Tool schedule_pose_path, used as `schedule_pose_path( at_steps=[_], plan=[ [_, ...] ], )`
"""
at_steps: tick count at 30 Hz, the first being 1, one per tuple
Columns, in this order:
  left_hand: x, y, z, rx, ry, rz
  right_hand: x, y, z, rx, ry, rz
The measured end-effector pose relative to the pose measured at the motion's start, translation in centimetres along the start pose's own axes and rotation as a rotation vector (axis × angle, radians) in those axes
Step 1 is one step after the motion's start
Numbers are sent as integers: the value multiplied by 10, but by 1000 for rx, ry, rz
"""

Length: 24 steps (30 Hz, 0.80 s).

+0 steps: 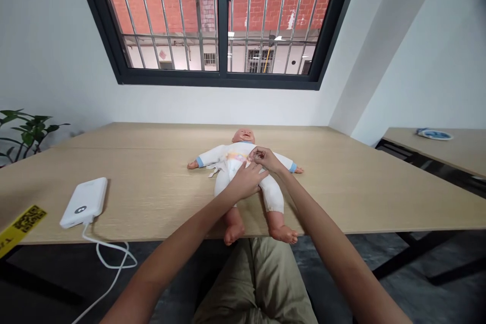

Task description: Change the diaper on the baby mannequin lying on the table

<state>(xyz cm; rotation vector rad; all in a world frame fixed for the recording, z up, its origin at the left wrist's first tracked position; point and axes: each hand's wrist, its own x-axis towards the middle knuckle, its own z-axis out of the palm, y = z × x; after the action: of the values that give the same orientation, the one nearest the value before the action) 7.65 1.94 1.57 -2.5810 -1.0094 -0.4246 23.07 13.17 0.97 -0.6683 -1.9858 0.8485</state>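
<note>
A baby doll [243,135] lies on its back on the table, head toward the window and feet at the near edge. It wears white clothes with blue cuffs, and a white diaper [232,164] with a pastel print seems to wrap its waist. A crumpled white flap sticks out at the doll's hip on the left of the picture. My left hand [248,179] rests over the lower front of the diaper, fingers stretched out. Beside it, at the waist, my right hand [266,158] is closed in a pinch; what lies between its fingertips is too small to make out.
On the wooden table [152,187], a white power bank [85,201] with a white cable sits at the left. A yellow tag [23,228] is at the left edge, with a plant [30,131] behind. A blue-and-white roundish item [435,134] lies on another table at right.
</note>
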Motion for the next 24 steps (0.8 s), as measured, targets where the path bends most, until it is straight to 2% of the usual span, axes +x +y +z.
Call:
schedule_pose_path(
  at_steps=[2,5,7,10,13,15,20,22,24],
  plan=[
    [0,0,1,-18,14,-5,2,8,4,-93,143,19],
    [0,-3,3,-101,80,-82,3,19,14,-180,366,70],
    [-2,-5,5,-164,109,-138,3,23,19,-205,456,95],
    [-4,-8,8,-180,80,-163,0,24,19,-189,568,94],
    [-5,-9,9,-142,34,-169,-5,16,11,-76,699,103],
    [-5,-7,7,-122,28,-165,-11,8,6,-19,664,114],
    [-5,-3,-4,-141,20,-184,-27,-8,11,65,364,176],
    [-6,-8,-9,-244,28,-156,-31,-10,15,76,333,181],
    [-7,-21,-11,-445,72,-113,-33,-10,17,74,328,169]
  ],
)
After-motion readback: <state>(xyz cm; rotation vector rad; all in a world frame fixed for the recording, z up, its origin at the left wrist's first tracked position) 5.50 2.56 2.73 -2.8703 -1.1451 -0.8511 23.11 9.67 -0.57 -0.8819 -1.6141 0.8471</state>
